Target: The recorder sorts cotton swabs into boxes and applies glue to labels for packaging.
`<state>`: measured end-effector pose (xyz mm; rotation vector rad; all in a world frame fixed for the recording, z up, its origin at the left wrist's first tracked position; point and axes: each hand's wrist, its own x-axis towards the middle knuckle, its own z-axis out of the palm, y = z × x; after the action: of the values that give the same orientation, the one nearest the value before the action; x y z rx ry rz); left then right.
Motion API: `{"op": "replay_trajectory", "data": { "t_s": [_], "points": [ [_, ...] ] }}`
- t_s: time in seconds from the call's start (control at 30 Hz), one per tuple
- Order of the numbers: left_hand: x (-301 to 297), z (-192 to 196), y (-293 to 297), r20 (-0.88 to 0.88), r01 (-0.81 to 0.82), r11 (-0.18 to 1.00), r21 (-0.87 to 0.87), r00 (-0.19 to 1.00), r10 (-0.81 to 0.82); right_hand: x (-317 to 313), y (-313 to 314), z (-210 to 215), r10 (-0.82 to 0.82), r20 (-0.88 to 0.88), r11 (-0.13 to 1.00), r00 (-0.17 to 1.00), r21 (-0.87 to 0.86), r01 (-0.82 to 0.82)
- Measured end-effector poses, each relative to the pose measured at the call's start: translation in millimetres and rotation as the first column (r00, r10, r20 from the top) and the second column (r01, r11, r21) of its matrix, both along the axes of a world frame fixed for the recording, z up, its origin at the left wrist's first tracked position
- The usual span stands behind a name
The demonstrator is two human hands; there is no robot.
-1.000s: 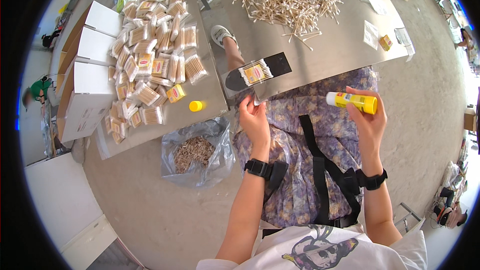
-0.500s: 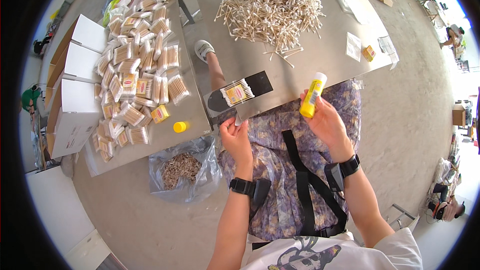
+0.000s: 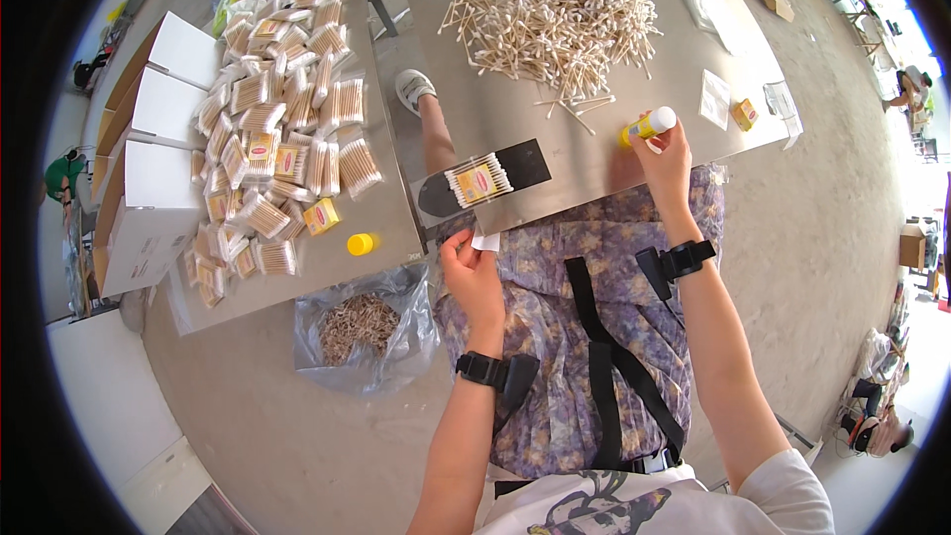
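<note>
My right hand (image 3: 668, 163) is closed round a yellow glue stick (image 3: 649, 127) with a white end, tilted low over the table's near right edge. Pinched in the fingers of my left hand (image 3: 470, 272) is a small white slip of paper (image 3: 485, 241), just off the table's front edge. Beyond that hand, a flat row of cotton swabs with a yellow label (image 3: 477, 180) rests on a dark plate (image 3: 526, 167) at the table corner. A yellow cap (image 3: 362, 244) stands on the left table, beside a small yellow box (image 3: 321, 216).
A big heap of loose cotton swabs (image 3: 555, 20) covers the far table (image 3: 584, 163). Many bagged swab packs (image 3: 287, 139) pile up on the left table beside white cartons (image 3: 158, 188). Below hangs a clear plastic bag (image 3: 367, 337) of swabs. Clear sachets (image 3: 714, 99) lie at right.
My right hand has moved forward and right, bringing the glue stick from upright to nearly level over the table. My left hand stays near the table edge; more of the white slip shows.
</note>
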<state>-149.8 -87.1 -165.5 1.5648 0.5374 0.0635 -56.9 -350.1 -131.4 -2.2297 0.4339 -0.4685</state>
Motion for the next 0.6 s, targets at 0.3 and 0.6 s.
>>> {"op": "replay_trajectory", "data": {
  "t_s": [0.3,0.6],
  "points": [
    [0,8,1,0.028,0.027,0.996,0.082,0.999,-0.029,-83,76,37,0.367,-0.166,0.867,0.915,0.416,-0.273],
    [-2,2,-3,0.034,0.046,0.998,0.039,0.998,-0.047,-89,153,-26,0.403,-0.397,-0.056,0.825,0.889,0.455]
  ]
}}
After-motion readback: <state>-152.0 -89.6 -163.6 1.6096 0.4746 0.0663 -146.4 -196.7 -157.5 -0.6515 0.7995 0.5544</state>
